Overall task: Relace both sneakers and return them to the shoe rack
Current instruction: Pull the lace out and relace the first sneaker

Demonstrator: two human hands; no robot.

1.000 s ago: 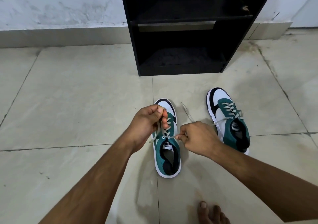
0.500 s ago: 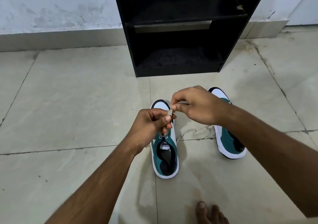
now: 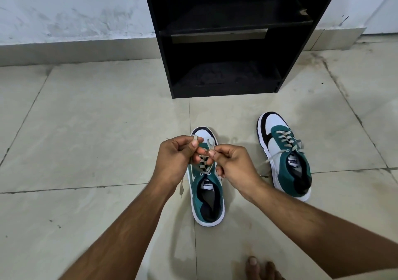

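Two green, white and black sneakers stand on the tiled floor, toes toward the rack. The left sneaker [image 3: 207,195] is under my hands, its toe partly hidden. My left hand [image 3: 175,159] pinches one end of its grey lace [image 3: 204,163] above the tongue. My right hand [image 3: 233,166] pinches the other lace end, fingertips almost touching the left hand's. A loose lace tail hangs left of the shoe. The right sneaker [image 3: 284,154] stands apart to the right, laced, with loose ends trailing. The black shoe rack [image 3: 224,42] stands beyond, shelves bare.
A white wall with a skirting board [image 3: 75,51] runs behind the rack. My bare foot [image 3: 261,268] shows at the bottom edge, near the left sneaker's heel. Beige floor tiles spread to both sides.
My right hand has come down and back from above the sneaker's toe to beside my left hand. Both hands now hold the lace ends close together over the tongue.
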